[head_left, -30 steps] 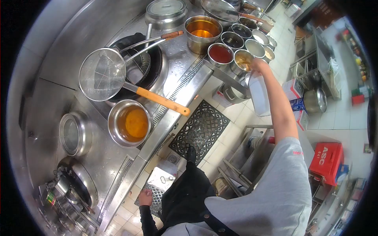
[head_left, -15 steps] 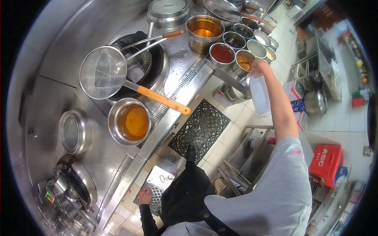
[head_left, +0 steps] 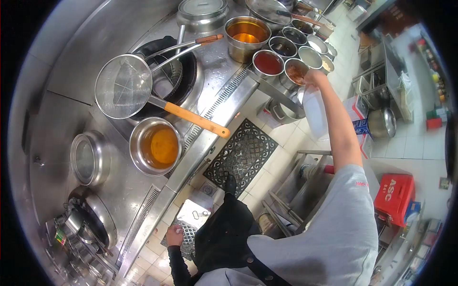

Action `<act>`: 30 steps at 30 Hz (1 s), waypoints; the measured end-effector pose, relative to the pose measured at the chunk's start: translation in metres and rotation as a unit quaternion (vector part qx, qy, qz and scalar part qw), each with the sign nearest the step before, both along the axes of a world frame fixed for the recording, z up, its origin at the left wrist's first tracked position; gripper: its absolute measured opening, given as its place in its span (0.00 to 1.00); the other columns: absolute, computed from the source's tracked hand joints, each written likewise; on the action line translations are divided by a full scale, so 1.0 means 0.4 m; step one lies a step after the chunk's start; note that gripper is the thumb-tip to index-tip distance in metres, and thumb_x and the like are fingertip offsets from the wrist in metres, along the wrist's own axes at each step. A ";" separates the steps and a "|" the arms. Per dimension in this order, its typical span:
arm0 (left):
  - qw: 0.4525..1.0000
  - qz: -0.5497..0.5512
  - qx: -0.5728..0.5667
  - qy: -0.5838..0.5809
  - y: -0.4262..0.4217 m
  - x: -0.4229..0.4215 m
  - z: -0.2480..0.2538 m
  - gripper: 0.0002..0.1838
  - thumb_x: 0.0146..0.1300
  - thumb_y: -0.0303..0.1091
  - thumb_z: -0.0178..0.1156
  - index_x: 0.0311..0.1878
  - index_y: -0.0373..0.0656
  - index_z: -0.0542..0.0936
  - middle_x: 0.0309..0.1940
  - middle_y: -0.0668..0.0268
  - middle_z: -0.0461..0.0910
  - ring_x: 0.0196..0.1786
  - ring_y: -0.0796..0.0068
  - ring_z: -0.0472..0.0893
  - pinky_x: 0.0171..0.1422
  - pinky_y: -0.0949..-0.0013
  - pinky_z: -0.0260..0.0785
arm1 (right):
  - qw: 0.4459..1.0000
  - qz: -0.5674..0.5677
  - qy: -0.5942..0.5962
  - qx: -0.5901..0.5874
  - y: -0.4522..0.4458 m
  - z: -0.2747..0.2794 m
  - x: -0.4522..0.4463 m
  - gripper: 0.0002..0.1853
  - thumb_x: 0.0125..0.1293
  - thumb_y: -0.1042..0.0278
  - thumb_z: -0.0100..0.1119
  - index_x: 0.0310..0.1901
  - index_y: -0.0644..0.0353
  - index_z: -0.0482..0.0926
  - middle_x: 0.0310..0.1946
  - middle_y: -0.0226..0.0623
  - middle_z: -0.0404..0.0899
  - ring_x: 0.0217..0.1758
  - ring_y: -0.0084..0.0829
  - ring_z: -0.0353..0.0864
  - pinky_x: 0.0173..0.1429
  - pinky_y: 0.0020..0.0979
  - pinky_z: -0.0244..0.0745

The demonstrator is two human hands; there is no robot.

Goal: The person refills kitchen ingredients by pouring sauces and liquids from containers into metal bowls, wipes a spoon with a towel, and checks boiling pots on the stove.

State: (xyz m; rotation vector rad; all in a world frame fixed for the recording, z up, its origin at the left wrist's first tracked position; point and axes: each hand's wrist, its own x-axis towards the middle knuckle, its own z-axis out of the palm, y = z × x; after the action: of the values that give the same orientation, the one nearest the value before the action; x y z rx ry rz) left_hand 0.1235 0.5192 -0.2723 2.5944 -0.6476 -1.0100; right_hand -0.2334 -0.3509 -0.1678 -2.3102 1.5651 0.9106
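Observation:
My right hand grips a whitish translucent container, tilted at the rim of a metal pot whose contents look reddish brown. Beside that pot stands one with red sauce, and behind are several more with dark and pale contents. My left hand hangs low near the counter's front edge, its fingers curled with nothing visible in them. A wire strainer with a wooden handle lies over a wok. Below it sits a pot of amber liquid.
A tall pot of orange liquid stands at the back of the steel counter. Lidded pots are at the left. On the tiled floor lie a black mat and a red crate at right.
The contents of the pot by my right hand have turned from yellowish brown to darker reddish brown. The container has tipped a little further. My left hand has barely moved.

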 end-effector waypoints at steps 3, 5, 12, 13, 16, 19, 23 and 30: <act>1.000 -0.005 0.004 -0.001 0.007 -0.004 -0.009 0.11 0.52 0.29 0.69 0.40 0.41 0.85 0.41 0.55 0.84 0.47 0.57 0.84 0.54 0.58 0.76 | 1.000 -0.008 -0.009 0.007 -0.014 -0.015 -0.010 0.13 0.59 0.67 0.55 0.31 0.67 0.85 0.26 0.46 0.84 0.27 0.41 0.86 0.29 0.43 0.78; 1.000 -0.014 0.004 -0.005 0.005 -0.006 -0.009 0.11 0.53 0.29 0.69 0.40 0.41 0.84 0.41 0.55 0.84 0.47 0.57 0.84 0.54 0.58 0.76 | 0.997 -0.068 -0.026 0.000 0.014 0.016 0.011 0.13 0.59 0.68 0.54 0.29 0.67 0.85 0.25 0.47 0.83 0.26 0.41 0.85 0.29 0.43 0.78; 1.000 0.001 -0.001 0.003 0.014 -0.010 -0.019 0.11 0.54 0.30 0.70 0.41 0.41 0.84 0.41 0.56 0.84 0.45 0.60 0.85 0.52 0.61 0.77 | 0.992 -0.123 -0.042 -0.007 0.040 0.067 0.036 0.14 0.59 0.70 0.51 0.30 0.69 0.85 0.26 0.50 0.84 0.27 0.43 0.86 0.30 0.43 0.79; 1.000 0.006 0.002 0.009 0.017 -0.009 -0.022 0.11 0.54 0.30 0.70 0.41 0.41 0.84 0.40 0.56 0.84 0.46 0.59 0.84 0.53 0.59 0.76 | 0.992 -0.120 -0.040 -0.009 0.040 0.065 0.035 0.14 0.59 0.70 0.51 0.30 0.69 0.85 0.26 0.50 0.84 0.27 0.43 0.86 0.30 0.43 0.79; 1.000 0.012 0.023 0.006 0.014 -0.013 -0.019 0.12 0.53 0.31 0.71 0.41 0.41 0.84 0.40 0.56 0.84 0.46 0.58 0.84 0.53 0.59 0.76 | 0.992 -0.120 -0.038 -0.014 0.043 0.070 0.037 0.14 0.59 0.69 0.51 0.31 0.70 0.85 0.26 0.50 0.84 0.27 0.43 0.86 0.30 0.43 0.79; 0.999 -0.002 0.033 -0.004 0.017 -0.013 -0.024 0.12 0.54 0.31 0.70 0.42 0.40 0.84 0.41 0.56 0.84 0.46 0.60 0.85 0.53 0.60 0.77 | 0.991 -0.130 -0.034 -0.016 0.041 0.072 0.037 0.14 0.58 0.69 0.52 0.30 0.69 0.85 0.25 0.48 0.84 0.27 0.43 0.86 0.30 0.43 0.79; 1.000 -0.017 0.025 0.002 0.015 -0.013 -0.023 0.13 0.55 0.31 0.70 0.43 0.40 0.85 0.42 0.55 0.84 0.46 0.60 0.85 0.53 0.61 0.78 | 0.994 -0.105 -0.013 -0.014 0.025 0.056 0.027 0.13 0.57 0.69 0.53 0.30 0.69 0.85 0.24 0.47 0.83 0.27 0.41 0.86 0.30 0.42 0.78; 1.000 0.010 0.009 0.011 0.021 -0.017 -0.036 0.12 0.53 0.30 0.70 0.42 0.41 0.84 0.40 0.54 0.85 0.46 0.56 0.85 0.53 0.59 0.76 | 0.992 -0.123 -0.021 -0.033 0.047 0.077 0.035 0.13 0.55 0.69 0.54 0.30 0.68 0.85 0.26 0.48 0.84 0.29 0.42 0.86 0.33 0.41 0.79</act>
State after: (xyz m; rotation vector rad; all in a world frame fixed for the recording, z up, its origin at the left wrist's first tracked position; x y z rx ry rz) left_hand 0.1166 0.5276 -0.2868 2.5956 -0.6087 -1.0420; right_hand -0.2192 -0.3323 -0.1370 -2.1001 1.8349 0.7564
